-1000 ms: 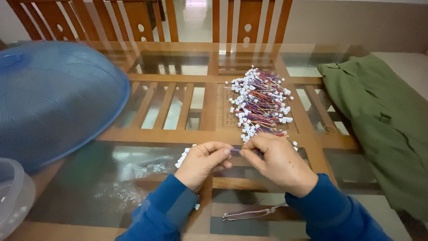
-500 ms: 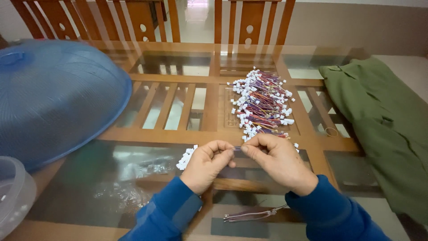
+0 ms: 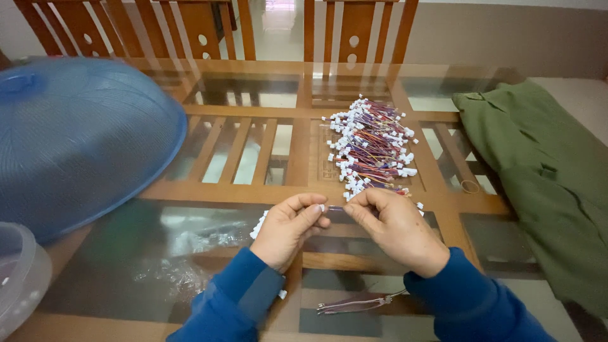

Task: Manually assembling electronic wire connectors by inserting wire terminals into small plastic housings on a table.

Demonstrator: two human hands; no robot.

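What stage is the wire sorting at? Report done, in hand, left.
Done, seemingly: a small cluster of white connectors lies beside the left hand. In hand: both hands, the right hand included, pinch one short wire lead between them. Left: the large pile of wired connectors on the glass table.

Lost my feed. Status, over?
Left hand and right hand pinch one short wire between them. Wire pile just beyond on glass table. Nothing in the way.

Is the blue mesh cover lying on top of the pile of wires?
No, the blue cover sits far left; the wire pile lies uncovered mid-table.
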